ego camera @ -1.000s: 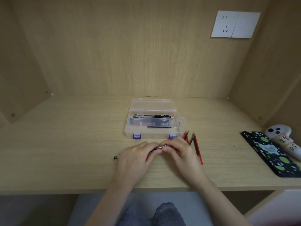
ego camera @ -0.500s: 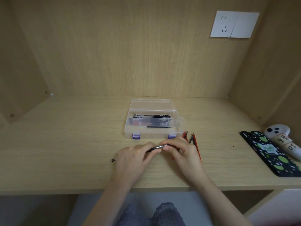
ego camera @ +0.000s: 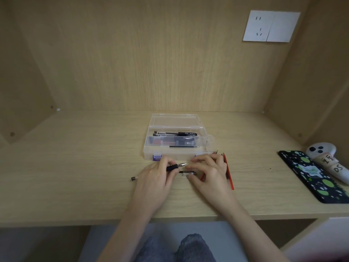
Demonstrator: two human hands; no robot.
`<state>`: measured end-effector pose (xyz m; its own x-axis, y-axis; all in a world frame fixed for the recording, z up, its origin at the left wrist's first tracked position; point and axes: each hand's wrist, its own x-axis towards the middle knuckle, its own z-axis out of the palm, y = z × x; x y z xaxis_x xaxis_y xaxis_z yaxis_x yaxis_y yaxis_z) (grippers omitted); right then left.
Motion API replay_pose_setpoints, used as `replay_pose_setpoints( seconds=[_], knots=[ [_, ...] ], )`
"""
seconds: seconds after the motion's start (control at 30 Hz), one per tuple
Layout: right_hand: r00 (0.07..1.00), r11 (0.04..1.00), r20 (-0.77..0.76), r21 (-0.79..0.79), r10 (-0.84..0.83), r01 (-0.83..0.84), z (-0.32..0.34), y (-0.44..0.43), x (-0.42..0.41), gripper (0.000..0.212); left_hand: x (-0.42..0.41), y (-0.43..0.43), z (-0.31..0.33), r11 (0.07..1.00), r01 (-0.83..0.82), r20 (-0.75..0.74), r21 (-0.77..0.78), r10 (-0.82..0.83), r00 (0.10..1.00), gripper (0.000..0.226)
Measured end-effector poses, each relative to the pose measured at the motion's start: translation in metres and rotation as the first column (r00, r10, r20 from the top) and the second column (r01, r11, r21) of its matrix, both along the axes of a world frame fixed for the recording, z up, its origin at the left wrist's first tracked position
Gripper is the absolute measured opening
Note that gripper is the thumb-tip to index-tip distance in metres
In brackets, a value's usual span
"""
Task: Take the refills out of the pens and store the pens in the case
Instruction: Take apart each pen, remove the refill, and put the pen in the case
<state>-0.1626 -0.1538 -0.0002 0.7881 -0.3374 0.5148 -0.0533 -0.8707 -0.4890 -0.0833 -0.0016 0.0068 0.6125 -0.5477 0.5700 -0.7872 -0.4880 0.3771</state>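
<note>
Before the open case (ego camera: 177, 148) on a wooden desk (ego camera: 75, 167), left hand (ego camera: 156, 178) grips a pen (ego camera: 176, 166); right hand (ego camera: 209, 173) pinches its cap (ego camera: 188, 173).

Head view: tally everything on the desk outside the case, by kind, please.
Black-grip pen in the left hand: 1
Small black-and-clear pen part: 1
Red pens beside the right hand: 2 tips visible
Patterned phone: 1
White controller: 1
Total: 6
</note>
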Motion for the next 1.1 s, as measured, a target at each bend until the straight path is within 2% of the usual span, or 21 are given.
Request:
replay_pose_setpoints(
  seconds=[0.23,0.37,0.5,0.67,0.83,0.87,1.0,1.1],
  knots=[
    [0.995,0.986,0.064,0.140,0.077,-0.086,0.011,0.003,-0.005,0.030,0.001,0.002,-0.002,0.998,0.062,-0.011,-0.009,-0.062,0.998,0.016],
    [0.991,0.974,0.049,0.187,0.123,-0.130,0.012,0.001,-0.005,0.005,0.001,0.003,-0.001,0.990,0.138,0.020,-0.022,-0.138,0.990,0.015],
    [0.988,0.965,0.067,0.213,0.140,-0.151,0.013,0.002,-0.006,0.002,0.003,0.002,-0.002,0.981,0.187,0.016,-0.056,-0.186,0.982,0.028],
    [0.982,0.959,0.101,0.223,0.157,-0.176,0.017,0.004,-0.009,0.015,0.003,0.003,-0.003,0.980,0.173,0.032,-0.096,-0.171,0.985,0.031],
    [0.981,0.937,0.126,0.299,0.148,-0.180,0.019,0.003,-0.011,0.032,0.003,0.001,-0.002,0.984,0.162,0.085,-0.077,-0.156,0.984,0.027],
    [0.980,0.930,0.131,0.317,0.152,-0.187,0.020,0.003,-0.011,0.031,0.003,0.002,-0.002,0.984,0.159,0.086,-0.077,-0.152,0.985,0.028],
    [0.982,0.939,0.097,0.292,0.159,-0.181,0.017,0.004,-0.007,0.002,0.003,0.003,-0.002,0.984,0.165,0.078,-0.060,-0.160,0.984,0.030],
    [0.981,0.934,0.085,0.300,0.176,-0.194,0.015,0.002,-0.008,0.013,0.003,0.003,-0.001,0.983,0.173,0.073,-0.057,-0.169,0.983,0.030]
  ],
)
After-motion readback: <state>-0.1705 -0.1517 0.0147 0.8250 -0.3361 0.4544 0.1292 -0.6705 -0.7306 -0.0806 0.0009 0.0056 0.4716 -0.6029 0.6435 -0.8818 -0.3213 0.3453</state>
